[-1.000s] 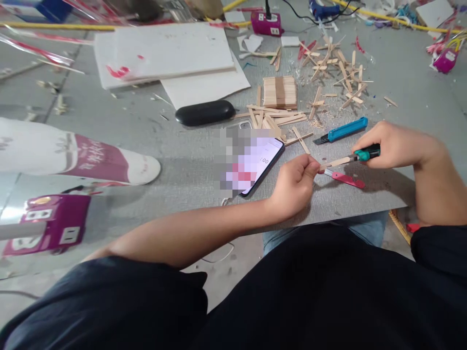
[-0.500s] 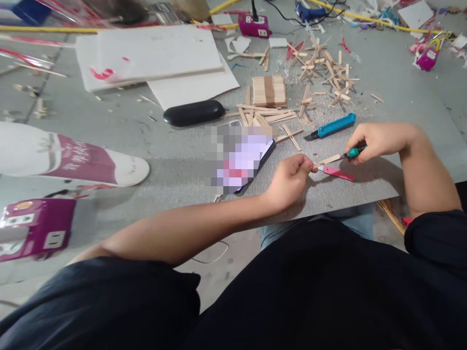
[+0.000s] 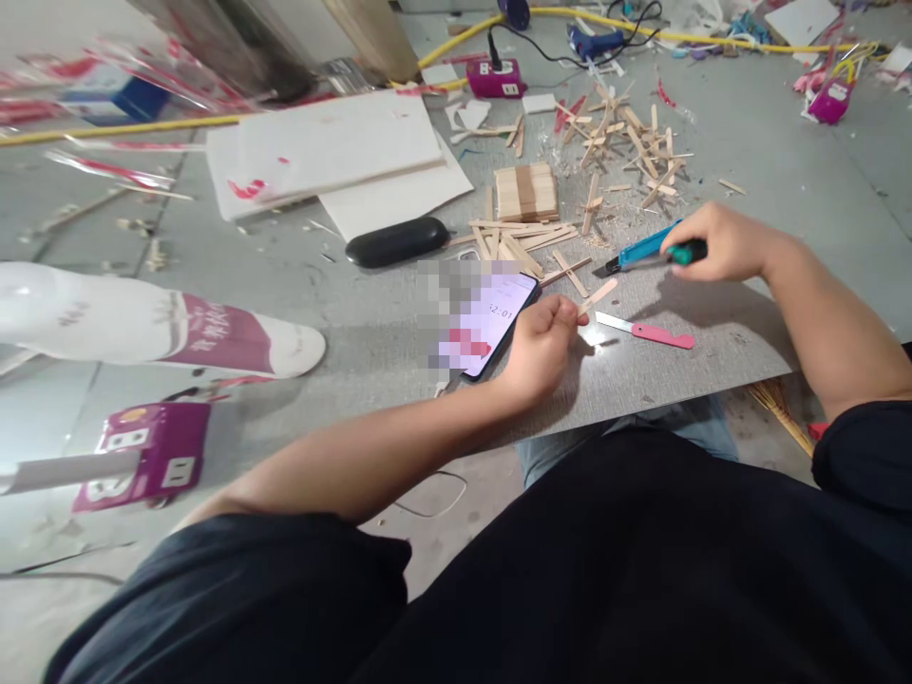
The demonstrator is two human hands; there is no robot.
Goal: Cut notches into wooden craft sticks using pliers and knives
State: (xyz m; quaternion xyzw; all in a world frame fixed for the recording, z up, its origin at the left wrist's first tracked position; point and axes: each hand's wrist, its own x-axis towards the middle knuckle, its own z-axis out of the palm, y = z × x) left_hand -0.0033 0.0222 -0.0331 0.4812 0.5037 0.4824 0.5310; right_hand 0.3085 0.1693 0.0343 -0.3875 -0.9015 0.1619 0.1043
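Right fingers (image 3: 685, 231), around green tool (image 3: 687, 253), now farther from stick (image 3: 602, 293) clamped in left fingers (image 3: 564, 308)

A grey table (image 3: 769, 142) (seamed) above pale floor (image 3: 491, 499)

Wooden stick (image 3: 602, 295): pale, flat and round-ended, slanting toward the far right, its near end gripped by the left hand (image 3: 540, 344). Tool (image 3: 688, 252): green and black, apart from the stick, to its right, partly covered by the right hand (image 3: 728, 245)
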